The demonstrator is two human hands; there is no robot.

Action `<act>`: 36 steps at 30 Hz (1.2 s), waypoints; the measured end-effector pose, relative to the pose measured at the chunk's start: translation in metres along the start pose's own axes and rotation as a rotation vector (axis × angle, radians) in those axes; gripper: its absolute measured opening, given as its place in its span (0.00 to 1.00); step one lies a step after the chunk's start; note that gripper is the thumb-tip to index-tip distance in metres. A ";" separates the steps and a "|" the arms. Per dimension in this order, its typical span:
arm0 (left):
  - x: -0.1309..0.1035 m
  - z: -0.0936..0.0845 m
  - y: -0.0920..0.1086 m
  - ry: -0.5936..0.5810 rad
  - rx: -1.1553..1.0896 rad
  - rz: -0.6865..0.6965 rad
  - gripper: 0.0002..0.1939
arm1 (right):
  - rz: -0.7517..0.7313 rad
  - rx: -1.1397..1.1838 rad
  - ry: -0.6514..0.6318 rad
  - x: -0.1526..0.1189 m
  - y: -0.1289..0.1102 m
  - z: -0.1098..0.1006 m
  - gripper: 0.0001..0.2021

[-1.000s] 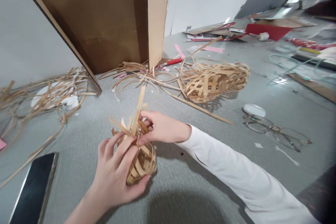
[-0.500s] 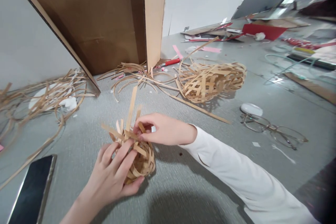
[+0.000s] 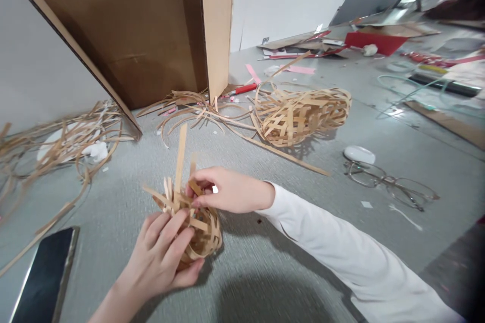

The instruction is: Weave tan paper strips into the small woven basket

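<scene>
A small woven basket (image 3: 204,234) of tan strips sits on the grey table in front of me, with loose strip ends sticking up from its rim. My left hand (image 3: 161,257) wraps around its near side and holds it. From the right, in a white sleeve, my right hand (image 3: 227,191) pinches a strip end (image 3: 194,186) at the basket's top. One long strip (image 3: 180,154) stands up straight above the rim.
A larger woven basket (image 3: 303,113) lies on its side behind. Loose strips (image 3: 68,139) litter the left and middle. A big cardboard box (image 3: 144,25) stands at the back. A dark phone (image 3: 43,277) lies at lower left; glasses (image 3: 390,184) and a white oval object (image 3: 359,154) lie at right.
The small basket and both hands have shifted slightly left and toward me. My right fingers moved along the rim to another strip end; the tall strip now stands more upright.
</scene>
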State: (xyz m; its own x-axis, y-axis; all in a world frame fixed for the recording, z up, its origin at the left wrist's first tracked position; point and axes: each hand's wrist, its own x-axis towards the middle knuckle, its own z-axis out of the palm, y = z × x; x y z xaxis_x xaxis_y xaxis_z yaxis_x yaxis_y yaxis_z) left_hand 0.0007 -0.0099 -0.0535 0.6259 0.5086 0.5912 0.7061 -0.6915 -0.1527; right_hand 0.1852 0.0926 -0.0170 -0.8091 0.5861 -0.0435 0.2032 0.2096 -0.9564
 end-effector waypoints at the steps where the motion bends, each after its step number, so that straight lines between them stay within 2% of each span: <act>1: -0.001 0.001 -0.001 0.004 0.002 0.001 0.08 | -0.008 0.015 -0.013 0.000 0.000 -0.002 0.07; 4: -0.001 0.002 -0.002 0.019 0.005 0.008 0.08 | -0.023 0.155 -0.057 -0.001 0.001 -0.010 0.10; 8: -0.001 0.003 -0.002 0.027 -0.010 0.020 0.07 | -0.023 0.312 -0.169 -0.002 0.004 -0.016 0.09; 14: 0.001 0.002 0.002 0.031 -0.036 0.020 0.06 | -0.024 0.319 -0.166 0.000 0.009 -0.012 0.12; 16: 0.000 0.002 0.003 0.038 -0.036 0.009 0.06 | -0.022 0.250 -0.147 -0.001 0.008 -0.011 0.14; 19: -0.001 0.003 0.005 0.048 -0.032 0.009 0.05 | -0.044 0.088 -0.124 -0.004 0.004 -0.012 0.08; 21: -0.002 0.004 0.005 0.062 -0.039 0.021 0.06 | -0.060 0.043 -0.110 -0.005 0.001 -0.014 0.08; 24: -0.004 0.005 0.003 0.064 -0.056 0.021 0.07 | -0.069 0.062 -0.113 -0.002 0.002 -0.015 0.08; 31: -0.005 0.006 -0.001 0.077 -0.015 0.066 0.08 | -0.043 0.244 -0.281 0.001 0.009 -0.014 0.09; 36: -0.007 0.009 0.001 0.167 0.009 0.073 0.07 | -0.107 0.301 -0.232 0.000 0.007 -0.011 0.09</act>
State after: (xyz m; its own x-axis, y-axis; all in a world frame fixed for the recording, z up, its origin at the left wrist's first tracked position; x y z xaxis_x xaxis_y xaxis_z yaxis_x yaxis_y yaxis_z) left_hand 0.0000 -0.0095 -0.0647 0.6127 0.3645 0.7013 0.6640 -0.7186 -0.2066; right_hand 0.1926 0.1027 -0.0208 -0.9271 0.3736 0.0295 -0.0315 0.0007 -0.9995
